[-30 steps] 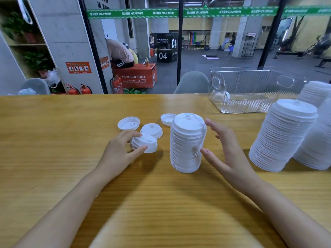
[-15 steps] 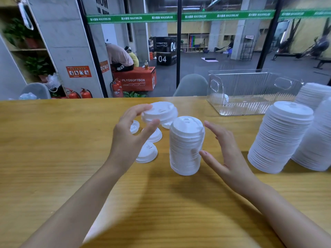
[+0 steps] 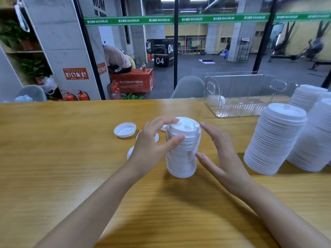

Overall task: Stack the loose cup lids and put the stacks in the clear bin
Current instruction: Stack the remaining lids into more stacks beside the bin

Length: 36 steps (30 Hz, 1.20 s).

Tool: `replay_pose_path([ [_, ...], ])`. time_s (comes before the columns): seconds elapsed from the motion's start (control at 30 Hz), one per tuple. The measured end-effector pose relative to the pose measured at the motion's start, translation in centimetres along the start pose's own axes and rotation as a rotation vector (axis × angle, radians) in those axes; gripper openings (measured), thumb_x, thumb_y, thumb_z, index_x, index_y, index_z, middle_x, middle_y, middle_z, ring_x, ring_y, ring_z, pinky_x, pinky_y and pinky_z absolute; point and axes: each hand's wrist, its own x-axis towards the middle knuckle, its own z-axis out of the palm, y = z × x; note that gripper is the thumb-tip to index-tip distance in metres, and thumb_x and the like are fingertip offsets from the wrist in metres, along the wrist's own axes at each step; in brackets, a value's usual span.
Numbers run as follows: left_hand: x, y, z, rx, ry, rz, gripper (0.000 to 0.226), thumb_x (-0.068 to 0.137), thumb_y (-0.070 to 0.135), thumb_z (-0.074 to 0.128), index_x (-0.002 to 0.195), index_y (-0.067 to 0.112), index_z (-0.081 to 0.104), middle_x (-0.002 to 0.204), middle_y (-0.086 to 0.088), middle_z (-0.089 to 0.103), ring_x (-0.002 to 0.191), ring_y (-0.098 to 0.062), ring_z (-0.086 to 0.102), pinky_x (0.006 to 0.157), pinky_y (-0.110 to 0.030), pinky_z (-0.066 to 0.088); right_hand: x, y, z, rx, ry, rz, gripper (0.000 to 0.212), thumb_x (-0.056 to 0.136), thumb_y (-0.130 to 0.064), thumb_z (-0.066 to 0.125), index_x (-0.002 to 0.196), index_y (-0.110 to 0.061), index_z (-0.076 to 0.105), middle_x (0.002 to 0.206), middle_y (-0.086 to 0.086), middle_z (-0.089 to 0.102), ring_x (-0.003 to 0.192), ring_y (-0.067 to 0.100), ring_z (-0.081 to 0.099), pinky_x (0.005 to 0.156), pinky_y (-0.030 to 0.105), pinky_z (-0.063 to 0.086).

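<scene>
A stack (image 3: 181, 151) of white lids stands upright near the middle of the wooden surface (image 3: 71, 158). Its long axis is vertical and the domed tops face up, with the top lid's sip tab pointing at the ceiling.

The left hand (image 3: 152, 147) grips the upper part of the stack. Its fingers (image 3: 166, 121) curl over the top lid's rim and the thumb presses the near side a little below. The right hand (image 3: 223, 158) is just beside the stack on the right, palm toward it, fingers straight and spread, holding nothing. Whether its thumb tip touches the stack cannot be told.

Left of the stack an upturned lid (image 3: 125, 129) lies flat with its hollow side up. Two lids (image 3: 156, 137) lie partly hidden behind the left hand, and which way up they lie cannot be told.

The bin (image 3: 250, 93) sits at the far right of the surface, well apart from the stack. It is open at the top, its long axis runs left to right, and it has a handle cut-out at each end. A small white piece lies inside its left end.

Three tall stacks (image 3: 274, 140) stand tops up on the right, near the bin's front.
</scene>
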Motion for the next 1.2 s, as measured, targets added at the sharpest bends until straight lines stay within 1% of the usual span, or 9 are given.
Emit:
replay_pose_path([
  [0.2,-0.2,-0.5,0.0,0.011,-0.002,0.026,0.046,0.074,0.061,0.064,0.116,0.041,0.062,0.131,0.025,0.056,0.128,-0.009,0.047,0.105,-0.030,0.036,0.0,0.2,0.1,-0.022,-0.038,-0.018,0.055,0.094,-0.046,0.053,0.145,-0.034,0.037,0.147,-0.005,0.041,0.134,0.018,0.040,0.112,0.022,0.026],
  [0.4,-0.3,-0.7,0.1,0.018,-0.014,0.052,0.048,0.077,0.058,0.063,0.121,0.039,0.059,0.132,0.027,0.053,0.130,-0.009,0.045,0.102,-0.016,0.033,-0.1,0.3,0.2,-0.004,-0.038,-0.006,0.054,0.096,-0.056,0.047,0.145,-0.036,0.037,0.147,-0.009,0.039,0.135,0.015,0.039,0.113,0.022,0.027],
  [0.57,-0.6,-2.1,-2.1,0.118,0.020,0.030,0.041,0.081,0.060,0.056,0.120,0.049,0.050,0.124,0.035,0.050,0.121,0.006,0.043,0.096,-0.004,0.028,-0.1,0.1,0.2,-0.008,-0.029,-0.009,0.060,0.094,-0.049,0.053,0.147,-0.027,0.034,0.147,-0.005,0.041,0.136,0.016,0.039,0.113,0.020,0.024],
  [0.67,-1.6,-5.6,-3.9,0.266,0.001,-0.058,0.040,0.079,0.068,0.050,0.116,0.052,0.049,0.122,0.038,0.050,0.120,0.003,0.044,0.104,-0.023,0.035,-0.1,0.2,0.2,0.006,-0.016,-0.002,0.061,0.094,-0.046,0.054,0.148,-0.027,0.032,0.148,-0.007,0.040,0.138,0.013,0.038,0.114,0.024,0.027],
  [0.73,-2.9,-8.2,-4.9,0.392,-0.025,-0.116,0.050,0.077,0.072,0.047,0.120,0.047,0.050,0.127,0.029,0.051,0.121,-0.010,0.046,0.105,-0.046,0.037,-0.1,0.1,0.2,0.019,-0.012,0.001,0.061,0.094,-0.045,0.054,0.148,-0.028,0.031,0.148,-0.008,0.040,0.137,0.013,0.038,0.112,0.032,0.032],
  [0.77,-3.5,-9.2,-5.2,0.440,-0.045,-0.140,0.053,0.075,0.074,0.047,0.121,0.048,0.048,0.128,0.023,0.051,0.120,-0.014,0.046,0.104,-0.049,0.038,-0.1,0.1,0.3,0.022,-0.009,-0.002,0.061,0.093,-0.045,0.054,0.148,-0.028,0.031,0.148,-0.009,0.039,0.137,0.013,0.038,0.110,0.035,0.034],
  [0.93,-4.1,-10.2,-5.8,0.427,-0.133,-0.224,0.064,0.061,0.078,0.053,0.120,0.056,0.037,0.125,0.027,0.044,0.119,-0.013,0.043,0.105,-0.041,0.036,-0.2,0.2,0.3,0.027,-0.008,0.010,0.062,0.093,-0.044,0.054,0.148,-0.029,0.031,0.148,-0.010,0.039,0.136,0.011,0.038,0.109,0.043,0.037],
  [1.03,-4.0,-10.7,-5.6,0.463,-0.148,-0.186,0.071,0.062,0.077,0.056,0.127,0.052,0.040,0.129,0.023,0.049,0.121,-0.012,0.044,0.105,-0.045,0.037,-0.2,0.3,0.3,0.034,-0.011,0.028,0.062,0.092,-0.046,0.054,0.148,-0.031,0.030,0.148,-0.010,0.039,0.136,0.012,0.039,0.109,0.043,0.038],
  [1.2,-4.2,-11.3,-5.6,0.427,-0.135,-0.184,0.061,0.066,0.073,0.057,0.121,0.051,0.045,0.127,0.021,0.052,0.120,-0.009,0.047,0.103,-0.048,0.039,-0.1,0.2,0.3,0.032,-0.017,0.022,0.061,0.093,-0.046,0.054,0.147,-0.032,0.030,0.148,-0.010,0.039,0.135,0.012,0.039,0.109,0.042,0.038],
])
